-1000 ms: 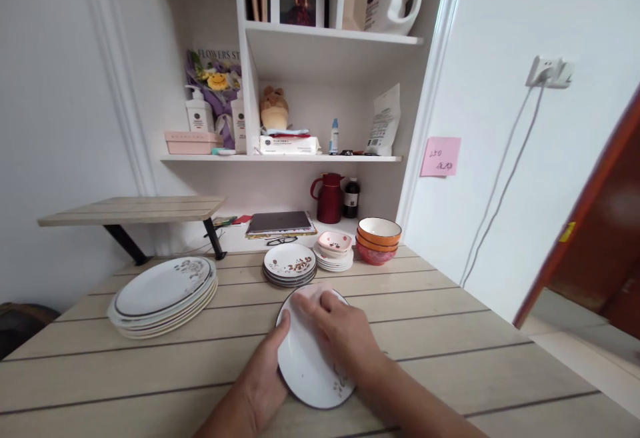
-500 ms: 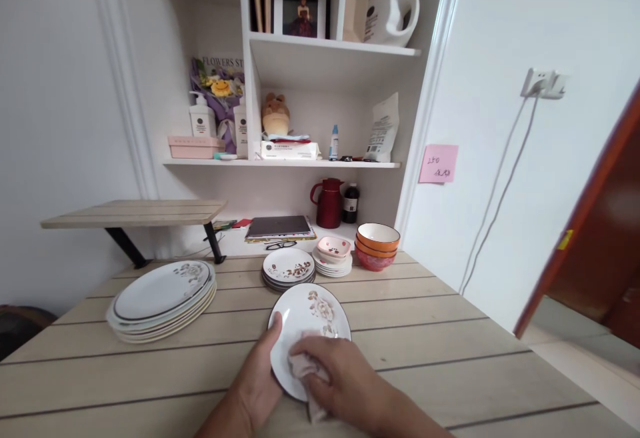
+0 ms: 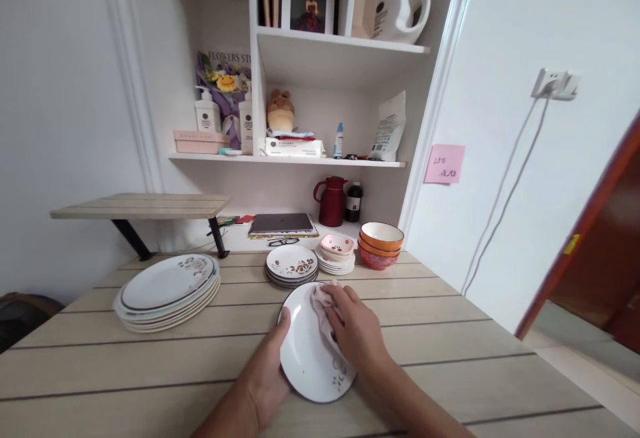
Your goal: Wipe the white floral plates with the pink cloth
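A white plate [image 3: 305, 351] with a dark rim and a brown flower print is tilted up above the table in front of me. My left hand [image 3: 267, 365] grips its left edge, thumb on the face and the other fingers hidden beneath. Bunched in my right hand [image 3: 357, 331] is a pale pink cloth [image 3: 323, 301], pressed against the plate's upper right face. Just behind the plate stands a stack of small dark-rimmed plates [image 3: 291, 263].
Large oval plates [image 3: 165, 283] are stacked at the left, by a raised wooden stand [image 3: 145, 206]. Behind, small white dishes [image 3: 336, 265] and orange and red bowls [image 3: 380, 245] stand near a laptop [image 3: 281, 223] and a red thermos jug [image 3: 331, 203].
My right hand has moved the cloth from the plate's lower middle to its upper right edge. The plate has turned clockwise, its flower print now at the lower right. The view has shifted slightly.
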The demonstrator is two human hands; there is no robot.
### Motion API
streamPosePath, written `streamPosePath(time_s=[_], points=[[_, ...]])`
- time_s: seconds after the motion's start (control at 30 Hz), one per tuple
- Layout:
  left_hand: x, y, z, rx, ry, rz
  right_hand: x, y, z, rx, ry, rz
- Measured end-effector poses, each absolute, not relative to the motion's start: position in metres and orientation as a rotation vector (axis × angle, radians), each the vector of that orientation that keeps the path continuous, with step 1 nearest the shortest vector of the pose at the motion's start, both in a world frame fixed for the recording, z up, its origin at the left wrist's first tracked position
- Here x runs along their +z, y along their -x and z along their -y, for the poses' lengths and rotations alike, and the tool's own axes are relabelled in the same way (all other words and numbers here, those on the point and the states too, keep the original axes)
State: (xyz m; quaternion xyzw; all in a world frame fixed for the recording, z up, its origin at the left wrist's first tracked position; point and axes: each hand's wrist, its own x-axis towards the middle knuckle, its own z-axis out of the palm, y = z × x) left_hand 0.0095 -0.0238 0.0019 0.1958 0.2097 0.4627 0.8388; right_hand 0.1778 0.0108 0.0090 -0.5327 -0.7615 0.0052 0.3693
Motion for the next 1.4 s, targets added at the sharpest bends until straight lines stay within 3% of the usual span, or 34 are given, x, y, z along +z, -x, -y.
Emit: streamPosePath(time_s=[0.4, 0.87, 1.0, 1.2, 1.4], points=[[-0.009, -0.013, 0.026, 1.002, -0.516, -0.323, 0.013, -0.152, 0.012, 0.289, 0.931, 2.187], [-0.002, -0.010, 0.027, 0.870, -0.543, -0.400, 0.025, -0.176, 0.009, 0.846, 0.435, 2.539], [0.002, -0.009, 0.028, 0.854, -0.564, -0.419, 0.019, -0.173, 0.015, 0.758, 0.497, 2.455], [-0.004, -0.010, 0.024, 0.986, -0.537, -0.493, 0.021, -0.169, 0.005, 0.297, 0.891, 2.208], [0.006, -0.011, 0.029, 1.045, -0.537, -0.587, 0.027, -0.183, -0.002, 0.073, 1.216, 2.137]])
